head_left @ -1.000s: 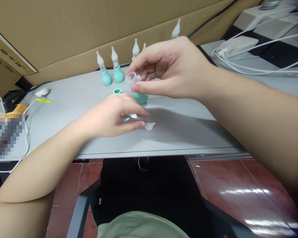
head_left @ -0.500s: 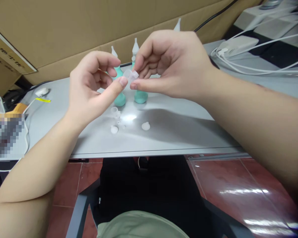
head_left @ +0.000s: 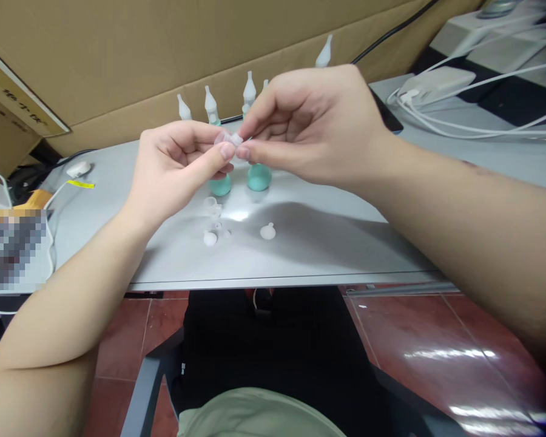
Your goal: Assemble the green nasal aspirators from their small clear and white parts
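Between the fingertips of my left hand (head_left: 175, 155) is a small translucent plastic fitting (head_left: 231, 139) with a round, cup-like end. My right hand (head_left: 316, 127) pinches the same fitting from the right with thumb and forefinger. Behind my hands stand several teal squeeze bulbs (head_left: 259, 178) with pointed white tips (head_left: 210, 104), partly covered by my fingers. On the table below lie another clear plastic fitting (head_left: 213, 206), a white disc with a tab (head_left: 268, 231), a second white disc (head_left: 210, 238) and tiny rings (head_left: 218, 225).
The grey table (head_left: 346, 249) ends at a front edge close to my lap. A cardboard wall (head_left: 141, 54) rises behind it. White cables and an adapter (head_left: 446, 85) lie at the right. At the left are a white plug piece (head_left: 79, 169) and a cable with a yellow tag (head_left: 80, 184).
My left hand has lowered slightly, its fingers closing in around the fitting. My right hand has shifted a little left and down, bringing the fingertips of both hands closer together.
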